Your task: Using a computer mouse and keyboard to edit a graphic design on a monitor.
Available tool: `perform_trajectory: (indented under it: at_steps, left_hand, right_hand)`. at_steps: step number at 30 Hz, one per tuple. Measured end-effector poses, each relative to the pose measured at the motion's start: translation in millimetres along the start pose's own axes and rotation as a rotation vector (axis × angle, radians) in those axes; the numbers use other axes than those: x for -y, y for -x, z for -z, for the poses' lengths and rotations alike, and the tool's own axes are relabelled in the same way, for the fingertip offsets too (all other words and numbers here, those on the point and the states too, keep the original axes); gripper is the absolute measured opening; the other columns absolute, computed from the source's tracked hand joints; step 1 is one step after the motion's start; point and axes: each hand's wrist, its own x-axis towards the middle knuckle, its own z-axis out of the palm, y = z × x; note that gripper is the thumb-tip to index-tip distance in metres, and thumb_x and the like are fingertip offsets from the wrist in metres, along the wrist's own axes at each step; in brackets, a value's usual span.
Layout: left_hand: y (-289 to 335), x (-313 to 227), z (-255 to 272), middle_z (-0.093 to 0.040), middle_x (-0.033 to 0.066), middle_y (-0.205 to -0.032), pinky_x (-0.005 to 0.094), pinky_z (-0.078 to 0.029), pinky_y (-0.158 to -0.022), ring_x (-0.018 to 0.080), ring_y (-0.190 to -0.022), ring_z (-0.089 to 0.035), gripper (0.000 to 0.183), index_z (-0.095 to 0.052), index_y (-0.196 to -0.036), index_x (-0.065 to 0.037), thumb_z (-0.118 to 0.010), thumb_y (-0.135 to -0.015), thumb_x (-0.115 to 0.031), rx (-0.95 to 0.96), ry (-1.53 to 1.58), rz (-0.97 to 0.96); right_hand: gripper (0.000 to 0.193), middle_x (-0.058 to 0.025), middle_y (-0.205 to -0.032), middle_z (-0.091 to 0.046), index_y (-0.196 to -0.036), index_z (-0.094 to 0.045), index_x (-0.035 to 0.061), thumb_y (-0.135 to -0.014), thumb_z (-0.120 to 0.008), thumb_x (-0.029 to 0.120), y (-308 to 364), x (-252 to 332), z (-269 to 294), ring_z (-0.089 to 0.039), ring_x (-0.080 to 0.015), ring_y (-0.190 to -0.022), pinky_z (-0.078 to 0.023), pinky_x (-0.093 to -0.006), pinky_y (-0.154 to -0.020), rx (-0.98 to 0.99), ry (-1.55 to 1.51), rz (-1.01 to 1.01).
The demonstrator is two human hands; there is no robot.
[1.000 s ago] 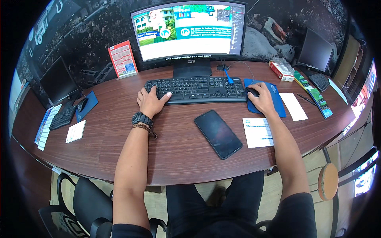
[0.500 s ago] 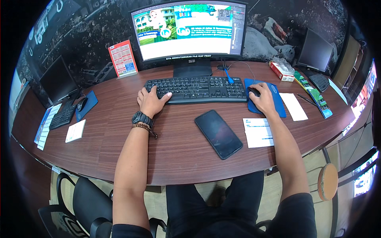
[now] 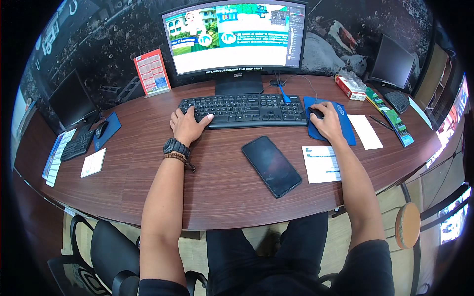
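Observation:
My left hand (image 3: pixel 188 126) rests on the left end of a black keyboard (image 3: pixel 247 109), fingers spread over the keys and thumb stretched toward the lower row. A dark watch (image 3: pixel 176 147) and a beaded bracelet circle that wrist. Over on the right, my right hand (image 3: pixel 327 122) is wrapped round a black computer mouse (image 3: pixel 316 114), which it partly covers. The mouse sits on a blue mouse pad (image 3: pixel 348 129). Behind the keyboard stands a curved monitor (image 3: pixel 232 42) with a green and white graphic layout on its screen.
A black phone (image 3: pixel 271 166) lies before the keyboard. Beside my right forearm is a printed paper (image 3: pixel 320 165); a white sheet (image 3: pixel 365 132) lies farther right. A red desk calendar (image 3: pixel 151 73) and a red-white box (image 3: pixel 350 89) flank the monitor. An office chair (image 3: pixel 111 246) stands lower left.
The whole view has shifted very slightly. Both hands keep their places on the keyboard and the mouse, and the screen layout looks nearly the same.

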Motion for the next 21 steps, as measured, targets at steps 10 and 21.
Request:
perform_trajectory:
  at_steps: [10, 21]
  left_hand:
    - [0.2, -1.2, 1.2, -0.035, 0.0341, -0.149, 0.0563, -0.025, -0.116, 0.0489, -0.143, -0.025, 0.088, -0.050, -0.146, -0.005, -0.061, -0.087, -0.070, 0.011, -0.014, 0.001]
    - [-0.6, -1.0, -0.2, -0.035, 0.0347, -0.149, 0.0556, -0.025, -0.117, 0.0492, -0.142, -0.026, 0.087, -0.051, -0.144, -0.004, -0.062, -0.086, -0.068, 0.001, -0.012, -0.004]
  right_hand:
    - [0.034, -0.0159, -0.116, -0.062, -0.112, -0.072, 0.0039, -0.082, -0.068, 0.019, -0.5, -1.9, -0.1, -0.061, -0.0336, -0.111, -0.047, -0.0405, -0.099, 0.006, 0.003, -0.006]
    - [0.035, -0.0163, -0.118, -0.062, -0.113, -0.071, 0.0038, -0.082, -0.068, 0.020, -0.1, -0.6, 1.7, -0.061, -0.0339, -0.113, -0.047, -0.0405, -0.100, 0.013, 0.003, -0.009]
